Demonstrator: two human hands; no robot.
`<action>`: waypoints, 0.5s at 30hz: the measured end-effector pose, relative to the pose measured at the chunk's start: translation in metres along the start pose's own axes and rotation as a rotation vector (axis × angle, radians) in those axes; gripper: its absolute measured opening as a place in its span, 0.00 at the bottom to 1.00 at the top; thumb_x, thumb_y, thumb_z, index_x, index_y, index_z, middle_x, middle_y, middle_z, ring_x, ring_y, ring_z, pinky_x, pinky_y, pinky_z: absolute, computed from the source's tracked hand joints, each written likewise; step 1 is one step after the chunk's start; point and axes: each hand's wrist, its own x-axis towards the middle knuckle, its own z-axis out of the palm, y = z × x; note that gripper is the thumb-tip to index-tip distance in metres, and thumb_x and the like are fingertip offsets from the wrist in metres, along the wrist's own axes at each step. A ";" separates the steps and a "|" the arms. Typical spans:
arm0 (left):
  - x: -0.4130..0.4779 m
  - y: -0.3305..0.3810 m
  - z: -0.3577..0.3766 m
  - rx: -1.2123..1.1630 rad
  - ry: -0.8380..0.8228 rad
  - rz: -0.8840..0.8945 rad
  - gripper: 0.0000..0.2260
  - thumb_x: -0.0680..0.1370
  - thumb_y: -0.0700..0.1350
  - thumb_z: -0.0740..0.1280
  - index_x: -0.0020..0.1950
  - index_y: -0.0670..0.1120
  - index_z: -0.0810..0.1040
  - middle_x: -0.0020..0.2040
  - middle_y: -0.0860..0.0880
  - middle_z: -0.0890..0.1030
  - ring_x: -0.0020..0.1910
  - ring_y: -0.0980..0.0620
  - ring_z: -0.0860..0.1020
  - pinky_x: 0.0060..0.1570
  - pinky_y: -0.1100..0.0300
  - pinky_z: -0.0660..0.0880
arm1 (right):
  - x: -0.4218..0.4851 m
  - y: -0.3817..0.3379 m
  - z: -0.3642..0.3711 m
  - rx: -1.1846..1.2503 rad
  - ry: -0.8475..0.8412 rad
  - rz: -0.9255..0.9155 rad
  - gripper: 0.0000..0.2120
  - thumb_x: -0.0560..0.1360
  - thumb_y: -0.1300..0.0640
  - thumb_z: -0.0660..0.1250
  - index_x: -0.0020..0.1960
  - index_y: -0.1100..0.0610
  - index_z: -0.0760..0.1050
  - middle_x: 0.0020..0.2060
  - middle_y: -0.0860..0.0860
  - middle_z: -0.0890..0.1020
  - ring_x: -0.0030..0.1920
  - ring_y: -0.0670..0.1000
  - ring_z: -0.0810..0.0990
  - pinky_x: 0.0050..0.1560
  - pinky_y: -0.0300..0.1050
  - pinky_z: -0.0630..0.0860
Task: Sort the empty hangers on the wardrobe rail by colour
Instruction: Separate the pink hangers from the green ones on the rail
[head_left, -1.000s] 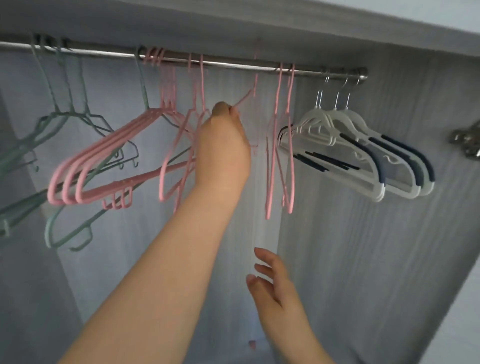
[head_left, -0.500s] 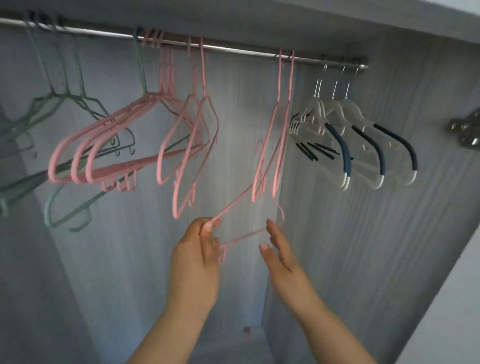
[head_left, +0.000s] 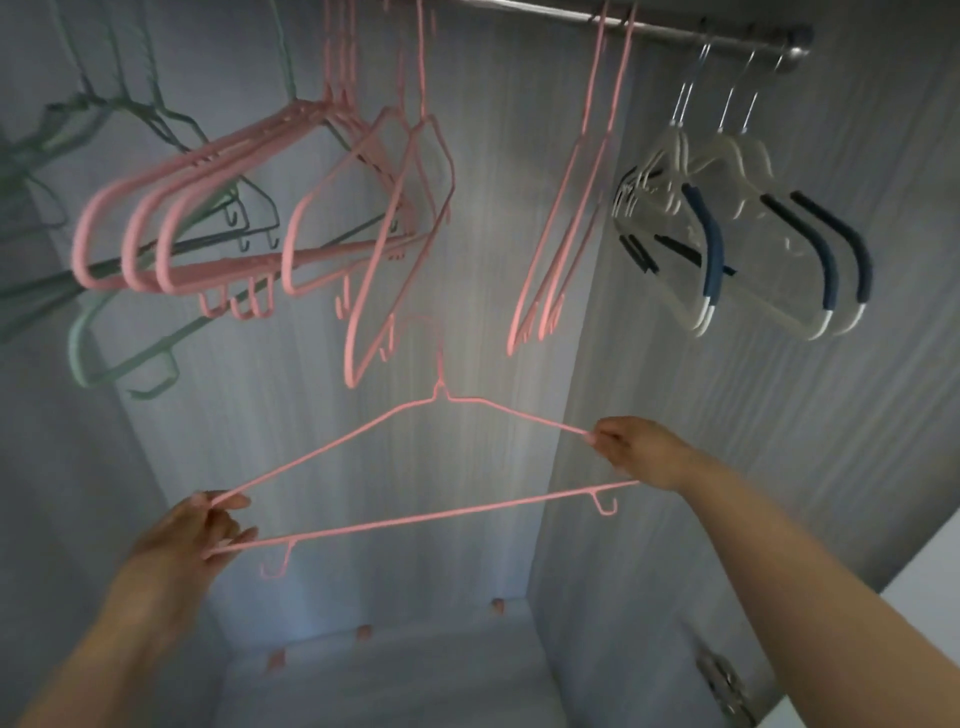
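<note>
- The thin pink hanger (head_left: 436, 457) is now off the rail (head_left: 727, 36) and lowered, where half a second ago it still dangled near the pink pair.
- Our left hand (head_left: 197, 535) pinches its left corner, our right hand (head_left: 631, 449) its right shoulder.
- We judge this the regrouping step: next, lift its hook onto the rail beside the pink group (head_left: 249, 223), clear of the white hangers (head_left: 737, 234).
</note>
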 end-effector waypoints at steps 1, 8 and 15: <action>0.005 -0.008 -0.002 0.087 0.114 -0.096 0.12 0.78 0.43 0.60 0.44 0.40 0.82 0.36 0.44 0.79 0.39 0.49 0.75 0.40 0.72 0.76 | -0.005 -0.004 -0.005 -0.033 -0.018 -0.016 0.15 0.77 0.52 0.58 0.33 0.52 0.68 0.29 0.48 0.72 0.38 0.54 0.75 0.35 0.39 0.68; 0.003 -0.011 0.053 0.566 0.312 -0.191 0.21 0.72 0.38 0.69 0.64 0.41 0.70 0.59 0.39 0.74 0.57 0.41 0.72 0.58 0.51 0.68 | -0.066 -0.043 -0.011 0.549 -0.081 0.063 0.14 0.77 0.65 0.56 0.39 0.59 0.78 0.23 0.50 0.71 0.23 0.43 0.70 0.34 0.44 0.78; -0.042 0.017 0.151 0.392 -0.226 -0.124 0.13 0.72 0.38 0.69 0.55 0.49 0.75 0.53 0.53 0.78 0.56 0.54 0.76 0.49 0.71 0.74 | -0.076 -0.094 0.015 1.423 -0.081 0.160 0.10 0.79 0.65 0.53 0.48 0.64 0.73 0.19 0.48 0.70 0.17 0.44 0.65 0.27 0.38 0.79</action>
